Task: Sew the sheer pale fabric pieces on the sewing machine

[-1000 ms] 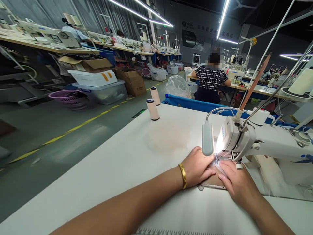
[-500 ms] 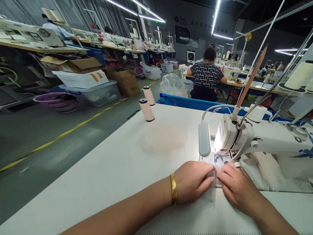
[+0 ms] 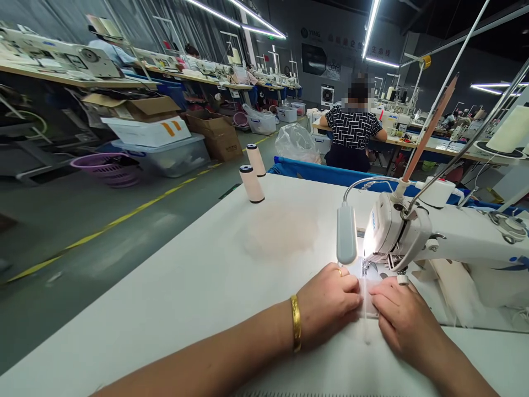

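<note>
A thin, sheer strip of pale fabric lies under the needle area of a white sewing machine, its lower end trailing over the front of the table. My left hand, with a gold bangle and a ring, is closed with curled fingers at the fabric's left edge. On the other side, my right hand has its fingers bent and pressed together on the right edge, just below the presser foot. Both hands rest low on the white tabletop. The fingertips partly hide the fabric.
A grey lamp hangs left of the needle. Two pale thread cones stand at the table's far left corner. Blue cloth edges the table's back. A person sits ahead, back turned. Boxes and a purple basket stand on the floor.
My left hand's fingers have curled in more, and the hand has shifted slightly. The fabric between the hands shows wider and straighter. The view has turned slightly left.
</note>
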Available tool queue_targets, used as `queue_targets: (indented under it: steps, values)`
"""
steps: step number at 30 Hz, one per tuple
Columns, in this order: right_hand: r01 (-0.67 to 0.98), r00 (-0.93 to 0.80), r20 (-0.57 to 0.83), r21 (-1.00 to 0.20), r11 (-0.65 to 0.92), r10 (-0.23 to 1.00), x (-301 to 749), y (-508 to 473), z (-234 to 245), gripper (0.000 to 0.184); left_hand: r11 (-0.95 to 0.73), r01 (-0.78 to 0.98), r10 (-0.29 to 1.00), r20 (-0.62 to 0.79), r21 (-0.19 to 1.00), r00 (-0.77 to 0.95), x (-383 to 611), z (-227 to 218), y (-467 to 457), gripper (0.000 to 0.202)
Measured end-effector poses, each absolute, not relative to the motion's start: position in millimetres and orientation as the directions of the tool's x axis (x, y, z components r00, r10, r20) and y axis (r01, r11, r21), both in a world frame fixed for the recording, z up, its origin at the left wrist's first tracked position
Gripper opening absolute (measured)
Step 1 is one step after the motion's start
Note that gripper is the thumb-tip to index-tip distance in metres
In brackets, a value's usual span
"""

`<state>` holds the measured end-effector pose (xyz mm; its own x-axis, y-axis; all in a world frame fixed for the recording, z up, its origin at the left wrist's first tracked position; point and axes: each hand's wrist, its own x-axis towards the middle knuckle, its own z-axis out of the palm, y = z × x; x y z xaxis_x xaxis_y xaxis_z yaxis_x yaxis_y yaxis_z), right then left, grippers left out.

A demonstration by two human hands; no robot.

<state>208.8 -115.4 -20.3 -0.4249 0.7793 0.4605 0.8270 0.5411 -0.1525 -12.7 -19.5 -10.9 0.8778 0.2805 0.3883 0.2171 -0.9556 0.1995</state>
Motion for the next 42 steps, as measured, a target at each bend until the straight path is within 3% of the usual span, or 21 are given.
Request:
queue_targets:
  steps: [25,30,35,42]
  values:
    - [0.900,-0.339,0.438,-0.108,0.423,0.833,215,-103,-29,0.042,-0.941,0.281,0.338,0.471,0.189,0.815,-3,-21,-6,0.007]
    - [0.826,-0.437,0.456,-0.138,0.547,0.776,211,-115,-19,0.037,-0.973,0.117,0.202,0.483,0.199,0.852,-10,-16,-19,0.016]
    - [0.779,-0.477,0.436,-0.193,0.597,0.763,206,-119,-13,0.029,-0.972,0.111,0.198,0.465,0.208,0.863,-13,-13,-24,0.016]
    - [0.814,-0.434,0.458,-0.169,0.555,0.776,208,-110,-21,0.029,-0.973,0.168,0.228,0.534,0.159,0.814,-8,-25,-14,0.015]
